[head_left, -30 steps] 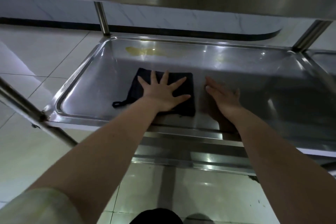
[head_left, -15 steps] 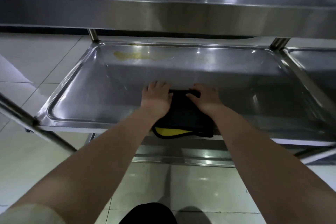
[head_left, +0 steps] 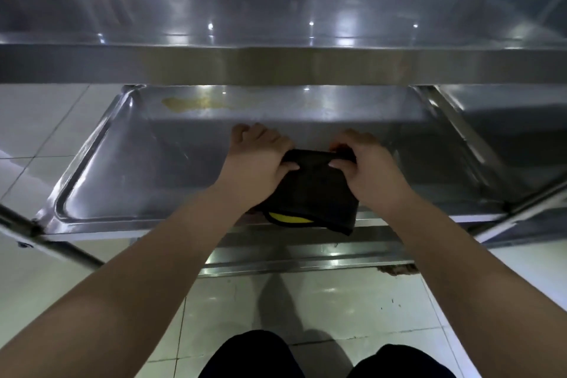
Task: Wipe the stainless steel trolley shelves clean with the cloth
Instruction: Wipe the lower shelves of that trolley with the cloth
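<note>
Steel everywhere: lower trolley shelf [head_left: 129, 181] mid-frame, yellowish stain [head_left: 196, 103] up in its upper-left corner. Left hand [head_left: 257, 163] and right hand [head_left: 371, 169] both pinch the folded dark cloth [head_left: 313, 190] at centre, draped over the near rim. Loose grip and it may slip to the floor; that far stain could get missed.

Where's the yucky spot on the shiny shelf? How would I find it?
Start at the lower steel shelf, the tray under the top one. Look past the black cloth held by both hands to the far edge, left side. The stain is a yellowish-brown smear, the only coloured patch on the grey metal.
</note>
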{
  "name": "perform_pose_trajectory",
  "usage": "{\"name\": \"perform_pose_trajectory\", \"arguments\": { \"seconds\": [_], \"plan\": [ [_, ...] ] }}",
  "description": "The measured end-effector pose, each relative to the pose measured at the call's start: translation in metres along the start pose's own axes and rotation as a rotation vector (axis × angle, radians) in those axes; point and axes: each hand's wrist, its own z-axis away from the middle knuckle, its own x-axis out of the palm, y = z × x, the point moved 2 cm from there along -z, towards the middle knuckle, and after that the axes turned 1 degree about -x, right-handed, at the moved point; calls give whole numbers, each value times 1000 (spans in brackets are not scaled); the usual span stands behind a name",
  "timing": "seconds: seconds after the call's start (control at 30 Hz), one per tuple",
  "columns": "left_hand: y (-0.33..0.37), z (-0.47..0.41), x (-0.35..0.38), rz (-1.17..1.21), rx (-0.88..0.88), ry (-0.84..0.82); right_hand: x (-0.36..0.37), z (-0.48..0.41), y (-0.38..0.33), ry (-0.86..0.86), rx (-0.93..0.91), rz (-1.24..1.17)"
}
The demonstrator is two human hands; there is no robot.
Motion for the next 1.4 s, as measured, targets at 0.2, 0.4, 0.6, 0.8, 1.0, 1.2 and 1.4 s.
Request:
{"name": "perform_pose_trajectory", "arguments": {
  "seconds": [0.2, 0.4, 0.6, 0.8, 1.0, 1.2, 1.4],
  "plan": [
    [91, 35, -22, 118, 149, 178, -60, 89, 18, 121, -119, 108],
    [161, 77, 57, 268, 254, -25, -40, 177, 87, 51, -42, 105],
    [195, 99, 155, 375, 117, -415, 30, 235, 154, 10, 119, -25],
    [194, 100, 232, 690, -12, -354, 74, 239, 210, 42, 110, -34],
    [192, 28, 282, 605, -198, -272, 91, 169, 278, 81, 264, 116],
    [173, 33, 350, 404, -425, -392, 179, 142, 312, -409, 563, 238],
    [121, 45, 399, 79, -384, -436, 225, 174, 321, -460, 399, 444]
  ]
}}
